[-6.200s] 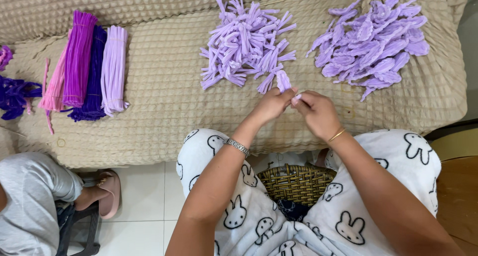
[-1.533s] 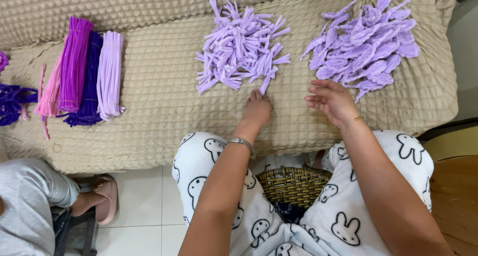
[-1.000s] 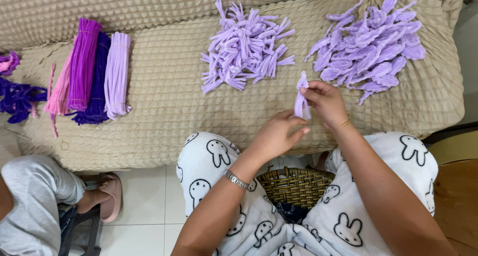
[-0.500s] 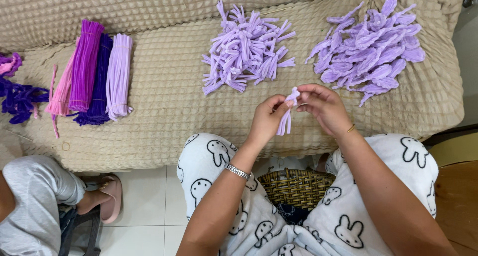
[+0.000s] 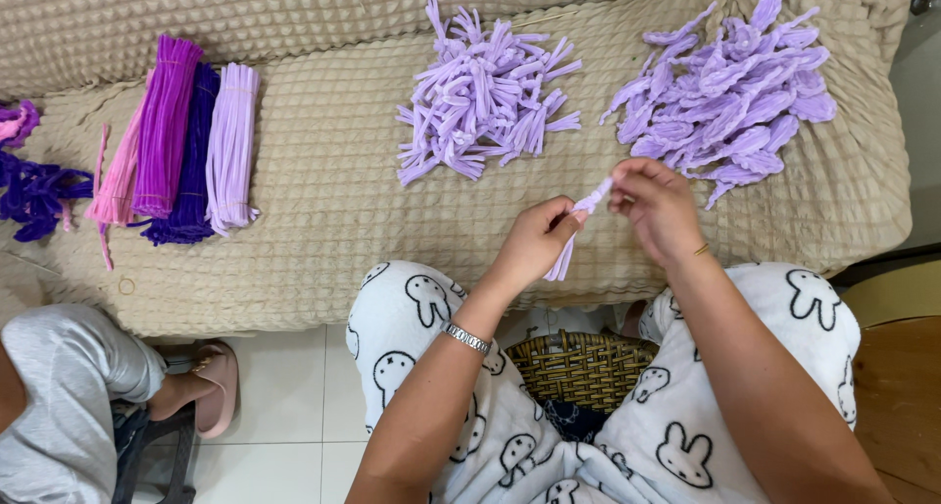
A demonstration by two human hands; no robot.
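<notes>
At the far left of the frame, bundles of pink, purple and lilac pipe cleaners (image 5: 186, 141) lie side by side on the beige textured couch (image 5: 323, 220). Right of centre, the left hand (image 5: 534, 241) and right hand (image 5: 655, 202) pinch a short lilac pipe-cleaner piece (image 5: 580, 226) between them, fuzzy and slanting. Above lie a pile of cut lilac pieces (image 5: 485, 97) and, further right, a pile of folded lilac shapes (image 5: 730, 82). A wicker basket (image 5: 583, 367) sits below, between the knees.

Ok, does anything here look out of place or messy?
Mostly tidy. One pink pipe cleaner strays from the bundles, and a small ring lies loose on the beige cover.
</notes>
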